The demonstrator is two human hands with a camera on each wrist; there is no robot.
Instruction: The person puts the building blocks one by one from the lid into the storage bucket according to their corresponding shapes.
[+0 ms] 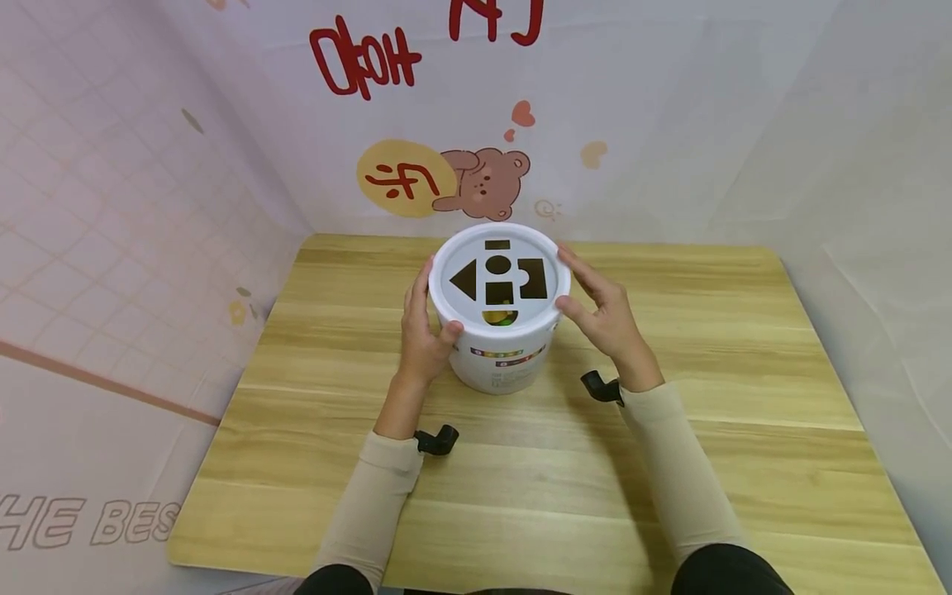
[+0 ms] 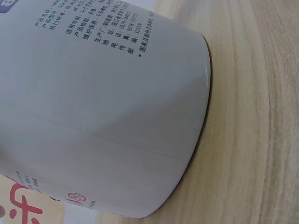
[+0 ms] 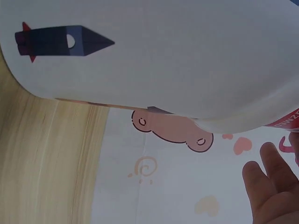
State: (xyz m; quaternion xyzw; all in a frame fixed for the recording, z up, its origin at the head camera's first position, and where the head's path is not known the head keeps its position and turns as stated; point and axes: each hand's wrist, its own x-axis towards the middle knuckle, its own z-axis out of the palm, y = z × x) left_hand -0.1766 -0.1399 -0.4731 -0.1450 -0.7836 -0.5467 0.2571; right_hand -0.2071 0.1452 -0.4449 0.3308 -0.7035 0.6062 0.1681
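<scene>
A white bucket (image 1: 497,368) stands upright on the wooden table, its lid (image 1: 476,321) seated on top. Cut-outs in the lid include a triangle, a circle and a notched block; yellow and green things show through the half-round one. My left hand (image 1: 427,343) grips the lid's left rim, thumb at the front and fingers along the side. On the opposite side, my right hand (image 1: 606,318) holds the rim between spread thumb and forefinger. The left wrist view shows printed text on the bucket wall (image 2: 103,93); a printed rocket appears on the wall (image 3: 163,60) in the right wrist view.
The wooden table (image 1: 312,463) extends around the bucket on all sides. Behind it rises a white backdrop (image 1: 669,165) with a printed bear and red characters. Black wrist cameras (image 1: 437,440) sit on both wrists, close above the tabletop.
</scene>
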